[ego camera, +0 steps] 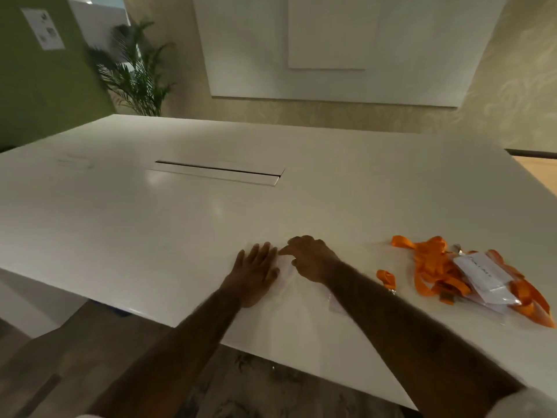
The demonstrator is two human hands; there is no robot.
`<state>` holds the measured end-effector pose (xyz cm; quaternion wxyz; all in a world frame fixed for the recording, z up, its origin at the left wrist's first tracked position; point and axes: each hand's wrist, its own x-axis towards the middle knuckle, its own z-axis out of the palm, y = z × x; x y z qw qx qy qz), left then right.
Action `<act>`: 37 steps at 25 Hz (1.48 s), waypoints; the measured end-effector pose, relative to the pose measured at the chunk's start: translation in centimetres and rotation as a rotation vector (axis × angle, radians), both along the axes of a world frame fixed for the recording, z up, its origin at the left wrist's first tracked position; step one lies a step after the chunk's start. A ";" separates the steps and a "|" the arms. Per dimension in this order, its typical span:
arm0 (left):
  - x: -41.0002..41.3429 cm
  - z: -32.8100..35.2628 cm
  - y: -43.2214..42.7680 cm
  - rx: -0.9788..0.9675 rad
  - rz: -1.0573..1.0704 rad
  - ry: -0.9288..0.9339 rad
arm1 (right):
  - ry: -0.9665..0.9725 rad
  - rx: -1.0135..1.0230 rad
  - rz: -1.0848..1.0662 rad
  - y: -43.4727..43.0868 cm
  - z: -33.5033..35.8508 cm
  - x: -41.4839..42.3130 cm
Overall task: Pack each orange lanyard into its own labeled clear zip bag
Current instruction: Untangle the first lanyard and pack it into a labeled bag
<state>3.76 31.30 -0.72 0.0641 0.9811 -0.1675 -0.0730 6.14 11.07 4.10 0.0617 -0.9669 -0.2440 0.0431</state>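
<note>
Holding the clear zip bag (334, 303) flat while its edge is worked seems to us the way to go. In the head view our left hand (256, 271) lies spread, straight fingers pressing it to the worktop (180, 221). Our right hand (310, 259) has a curled grip at the bag's edge; pinching or only touching, we cannot tell. The orange lanyards (431, 267) lie heaped well to the right, a labeled bag (485, 279) among them.

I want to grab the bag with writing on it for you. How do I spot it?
Look at the big white table, near its right end, where a heap of orange lanyards lies. The bag rests on that heap. Only it shows a white label with handwriting; the clear bag under the left hand and right hand shows none.
</note>
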 end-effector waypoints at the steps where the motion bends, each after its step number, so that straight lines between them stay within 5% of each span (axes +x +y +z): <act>1: 0.1 -0.2 0.1 0.001 -0.012 -0.014 | -0.013 -0.020 0.014 0.2 -0.1 0.3; 8: 0.6 0.7 0.9 -0.187 -0.029 -0.067 | -0.125 0.200 -0.009 1.7 0.5 1.6; 12: 0.5 3.3 0.4 -0.520 0.071 -0.257 | -0.140 0.357 -0.068 1.9 1.5 1.8; 19: 2.8 7.5 -1.9 -0.654 0.200 -0.502 | -0.208 0.661 -0.241 2.7 5.6 1.7; 22: 3.4 9.2 -3.2 -0.771 0.214 -0.504 | 0.021 0.895 -0.635 3.0 7.4 1.5; 25: 3.1 10.4 -4.6 -0.854 0.191 -0.434 | 0.356 1.086 -0.729 2.5 8.5 0.8; 31: 3.0 11.4 -6.4 -0.728 0.209 -0.388 | 0.044 0.994 -0.881 -0.5 8.8 0.6; 34: 3.7 10.8 -6.7 -0.785 0.017 -0.438 | -0.002 0.993 -0.858 -2.2 8.6 0.4; 37: 4.7 10.3 -6.9 -0.779 -0.262 -0.256 | 0.005 0.979 -0.770 -3.0 8.7 -0.1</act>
